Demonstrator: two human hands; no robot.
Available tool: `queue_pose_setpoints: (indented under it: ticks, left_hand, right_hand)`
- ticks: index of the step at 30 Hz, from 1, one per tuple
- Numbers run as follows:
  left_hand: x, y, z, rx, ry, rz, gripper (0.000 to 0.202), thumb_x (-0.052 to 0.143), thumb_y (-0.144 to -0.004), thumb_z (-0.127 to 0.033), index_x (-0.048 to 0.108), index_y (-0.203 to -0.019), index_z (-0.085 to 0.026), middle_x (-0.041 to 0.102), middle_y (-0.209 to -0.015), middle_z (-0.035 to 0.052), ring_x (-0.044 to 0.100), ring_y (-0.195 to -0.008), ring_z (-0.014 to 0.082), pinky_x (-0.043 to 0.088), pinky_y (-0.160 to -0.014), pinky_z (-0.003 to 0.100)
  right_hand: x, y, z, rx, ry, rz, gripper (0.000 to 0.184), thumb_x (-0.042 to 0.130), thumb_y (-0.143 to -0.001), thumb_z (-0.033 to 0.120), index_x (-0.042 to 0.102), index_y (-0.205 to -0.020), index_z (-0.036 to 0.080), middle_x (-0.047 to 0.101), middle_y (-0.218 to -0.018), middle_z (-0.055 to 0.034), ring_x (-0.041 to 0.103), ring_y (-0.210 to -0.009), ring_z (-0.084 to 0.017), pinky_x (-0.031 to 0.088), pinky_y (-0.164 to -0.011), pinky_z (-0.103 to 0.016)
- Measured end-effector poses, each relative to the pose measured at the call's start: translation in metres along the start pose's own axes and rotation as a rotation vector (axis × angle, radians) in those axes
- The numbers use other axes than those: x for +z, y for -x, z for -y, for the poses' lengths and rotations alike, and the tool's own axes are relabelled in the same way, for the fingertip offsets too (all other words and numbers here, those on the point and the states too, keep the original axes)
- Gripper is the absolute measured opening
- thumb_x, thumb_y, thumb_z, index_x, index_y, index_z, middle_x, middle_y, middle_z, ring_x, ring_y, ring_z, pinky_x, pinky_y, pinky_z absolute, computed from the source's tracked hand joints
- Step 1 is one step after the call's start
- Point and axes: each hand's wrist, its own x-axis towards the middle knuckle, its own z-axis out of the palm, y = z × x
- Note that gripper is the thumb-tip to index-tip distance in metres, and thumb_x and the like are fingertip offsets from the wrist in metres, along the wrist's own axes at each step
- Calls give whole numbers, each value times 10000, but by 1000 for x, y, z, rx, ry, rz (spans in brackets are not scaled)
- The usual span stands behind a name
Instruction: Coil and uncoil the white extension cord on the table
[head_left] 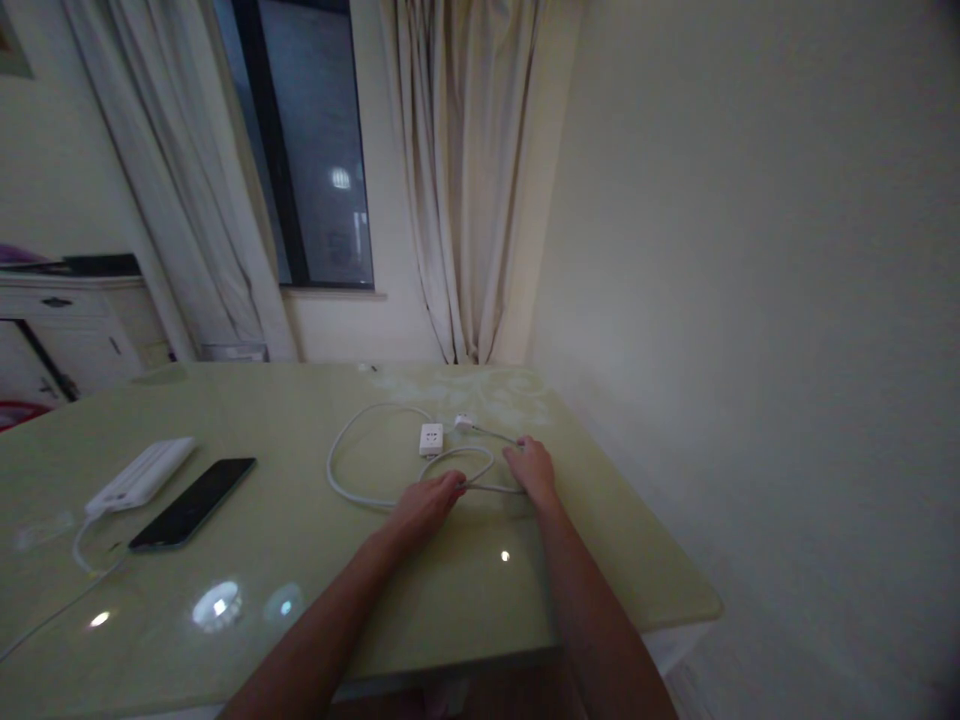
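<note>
Two bare hands meet over a white cable point(328, 468) on the far right part of a pale green, glossy tabletop point(615, 570) in the head view. The left hand point(426, 506) reaches in from the near edge, its fingertips point(454, 487) pinched together on the cable where a small inner loop crosses itself. The right hand point(532, 468) lies just beside it, nearer the right edge, palm down over the same cable. Its fingers appear curled around the strand, but in the dim light I cannot tell whether they clamp it or only rest on it. The cable lies in two loops: a wide one swinging out toward the middle of the tabletop, and a smaller one between the hands. Just beyond the small loop, toward the far edge, sits a square white socket block point(430, 438). Just to its right a white plug point(465, 422) lies flat, with the cable running from it to the right hand. Well apart, near the left edge, a white power bank point(142, 472) and a black phone point(193, 502) lie side by side, both slanted, and a thin lead point(79, 550) curls from the power bank toward the near edge. Behind the far edge hang pale curtains point(465, 180) on either side of a dark window point(315, 150), and a white cabinet point(75, 320) stands off the far left corner.
</note>
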Motion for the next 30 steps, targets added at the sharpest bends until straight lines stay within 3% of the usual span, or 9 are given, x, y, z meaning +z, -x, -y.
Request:
queue_pose_setpoints:
  ticks: [3, 5, 8, 10, 13, 15, 22, 26, 30]
  left_hand:
    - [-4, 4, -2, 22, 18, 6, 343, 347, -1058, -413, 597, -1245, -270, 744, -1126, 65, 700, -916, 211, 468, -775, 293]
    - [-9, 9, -2, 63, 51, 12, 363, 345, -1057, -451, 600, -1237, -265, 748, -1081, 61, 691, -884, 199, 456, -758, 283]
    - [-13, 13, 0, 120, 56, 81, 390, 441, -1010, -558, 648, -1103, -241, 733, -911, 39, 653, -775, 181, 414, -680, 265]
    - [-14, 14, 1, 145, 42, 114, 419, 490, -977, -610, 664, -986, -228, 709, -836, 25, 623, -728, 166, 378, -644, 256]
    - [-13, 12, 0, 195, 1, 116, 473, 443, -1001, -615, 652, -869, -212, 701, -829, 24, 611, -724, 151, 351, -639, 256]
    - [-10, 9, -2, 238, -65, 116, 486, 408, -1020, -597, 647, -857, -207, 708, -852, 30, 617, -735, 152, 338, -637, 263]
    - [1, 2, 1, 385, -209, 110, 449, 472, -987, -606, 661, -885, -212, 699, -843, 21, 611, -698, 143, 286, -580, 278]
    - [4, 2, 2, 459, -189, 59, 480, 490, -958, -646, 655, -854, -207, 666, -793, 12, 580, -653, 130, 268, -560, 284]
    - [8, 4, -2, 529, -200, -18, 445, 420, -1040, -529, 651, -850, -199, 647, -794, 16, 559, -656, 127, 305, -581, 287]
  right_hand:
    - [4, -4, -11, -1, 40, -23, 451, 673, -884, 381, 683, -1244, 108, 723, -1169, -192, 686, -1086, -291, 474, -898, -308]
    - [9, -8, -19, -9, 29, -41, 431, 691, -851, 262, 676, -1252, 105, 736, -1125, -184, 696, -1037, -283, 475, -861, -309]
    - [20, -14, -26, -70, -42, -75, 384, 644, -798, 74, 722, -1170, 128, 760, -1013, -153, 706, -944, -252, 465, -809, -294]
    - [27, -18, -26, -119, -90, -94, 319, 615, -783, 33, 765, -1036, 157, 766, -933, -132, 702, -905, -239, 458, -800, -287]
    - [31, -24, -23, -164, -141, -131, 254, 582, -801, 51, 777, -901, 181, 764, -916, -120, 685, -906, -241, 459, -816, -297]
    - [31, -27, -20, -179, -178, -175, 285, 534, -830, 73, 769, -954, 176, 755, -972, -122, 664, -944, -247, 465, -852, -317]
    - [22, -20, -10, -325, -538, -552, 279, 464, -908, 200, 698, -1056, 167, 639, -1050, -131, 558, -1029, -262, 453, -957, -417]
    - [21, -9, 1, -391, -629, -522, 265, 460, -948, 229, 678, -1091, 184, 609, -1068, -111, 559, -993, -239, 475, -927, -397]
    - [27, 1, 15, -482, -619, -448, 260, 460, -980, 232, 699, -1078, 199, 613, -1047, -98, 566, -1006, -233, 479, -931, -386]
